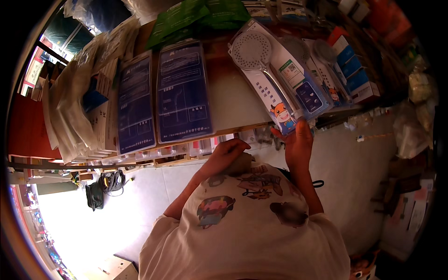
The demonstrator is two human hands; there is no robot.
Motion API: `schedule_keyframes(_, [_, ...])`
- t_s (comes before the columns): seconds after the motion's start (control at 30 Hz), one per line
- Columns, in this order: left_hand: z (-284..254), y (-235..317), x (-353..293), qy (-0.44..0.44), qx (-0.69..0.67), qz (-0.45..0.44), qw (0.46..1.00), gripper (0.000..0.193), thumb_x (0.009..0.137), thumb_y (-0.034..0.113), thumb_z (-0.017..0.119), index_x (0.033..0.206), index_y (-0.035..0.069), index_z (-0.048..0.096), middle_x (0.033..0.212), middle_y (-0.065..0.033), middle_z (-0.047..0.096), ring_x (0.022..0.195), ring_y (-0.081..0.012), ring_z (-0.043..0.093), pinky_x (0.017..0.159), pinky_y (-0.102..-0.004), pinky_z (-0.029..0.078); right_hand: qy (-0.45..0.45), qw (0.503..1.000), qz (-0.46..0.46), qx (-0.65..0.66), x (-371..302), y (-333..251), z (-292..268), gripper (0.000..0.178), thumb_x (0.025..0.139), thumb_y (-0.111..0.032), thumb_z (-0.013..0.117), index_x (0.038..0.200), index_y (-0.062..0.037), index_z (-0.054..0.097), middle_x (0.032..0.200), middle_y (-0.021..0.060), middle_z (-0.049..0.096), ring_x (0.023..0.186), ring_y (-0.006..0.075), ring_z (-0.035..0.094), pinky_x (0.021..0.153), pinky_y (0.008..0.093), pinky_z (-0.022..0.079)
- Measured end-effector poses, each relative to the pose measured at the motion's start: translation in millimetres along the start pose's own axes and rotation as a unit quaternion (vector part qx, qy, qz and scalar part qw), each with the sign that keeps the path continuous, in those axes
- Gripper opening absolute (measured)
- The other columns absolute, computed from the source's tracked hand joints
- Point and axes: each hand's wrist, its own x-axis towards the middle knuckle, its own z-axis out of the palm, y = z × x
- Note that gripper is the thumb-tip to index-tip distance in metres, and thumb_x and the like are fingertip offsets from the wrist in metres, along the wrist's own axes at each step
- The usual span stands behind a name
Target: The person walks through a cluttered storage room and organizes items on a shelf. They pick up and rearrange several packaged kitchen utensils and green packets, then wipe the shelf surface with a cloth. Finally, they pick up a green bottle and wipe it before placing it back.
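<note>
The shower-head pack (261, 80) slants over the near edge of the worktop (227, 95), face up. The right hand (298, 140), partly closed, has its lower end between thumb and fingers, a grip probably chosen to keep the front uncovered. Nearer than the pack and to its left, the left hand (229, 153) curls loosely, seemingly empty. Left of the pack, two blue cards (183, 93) (136, 102) lie side by side, likely spaced for handling separately.

shower head pack (267, 77) | clear plastic over pale card, orange cartoon animal near bottom | round grey head, long shiny handle inside | slanted, head end far left | bottom end in right hand (297, 141)
</note>
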Motion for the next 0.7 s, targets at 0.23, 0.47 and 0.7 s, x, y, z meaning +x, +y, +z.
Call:
schedule_keyframes(0.23, [-5.0, 3.9, -1.5, -0.013, 0.001, -0.013, 1.0, 0.024, 0.097, 0.019, 0.05, 0.106, 0.002, 0.064, 0.099, -0.0058, 0.064, 0.094, -0.0116, 0.057, 0.085, -0.0258, 0.045, 0.031, 0.983, 0.162, -0.084, -15.3, 18.6, -16.3, 0.027, 0.093, -0.028, 0.059, 0.098, -0.0015, 0.06, 0.094, 0.009, 0.066, 0.084, 0.0194, 0.066, 0.078, 0.0366, 0.057])
schedule_keyframes(0.47, [-10.9, 0.6, -7.7, -0.015, 0.005, -0.012, 1.0, 0.024, 0.097, 0.018, 0.049, 0.106, 0.001, 0.064, 0.099, -0.0062, 0.064, 0.094, -0.0122, 0.058, 0.085, -0.0258, 0.045, 0.03, 0.963, 0.189, -0.19, -16.6, 24.4, -11.9, 0.032, 0.091, -0.03, 0.062, 0.095, 0.0013, 0.061, 0.082, 0.0128, 0.068, 0.075, 0.0186, 0.068, 0.071, 0.0297, 0.054])
schedule_keyframes(0.7, [-16.3, -4.0, -15.6, -0.002, -0.013, -0.001, 1.0, 0.023, 0.097, 0.017, 0.05, 0.105, 0.001, 0.064, 0.098, -0.0049, 0.064, 0.092, -0.0103, 0.057, 0.083, -0.0249, 0.044, 0.022, 0.977, 0.166, -0.135, 1.4, 31.0, 5.1, 0.032, 0.09, -0.029, 0.063, 0.096, 0.0025, 0.061, 0.087, 0.0147, 0.069, 0.077, 0.0189, 0.068, 0.073, 0.0299, 0.055])
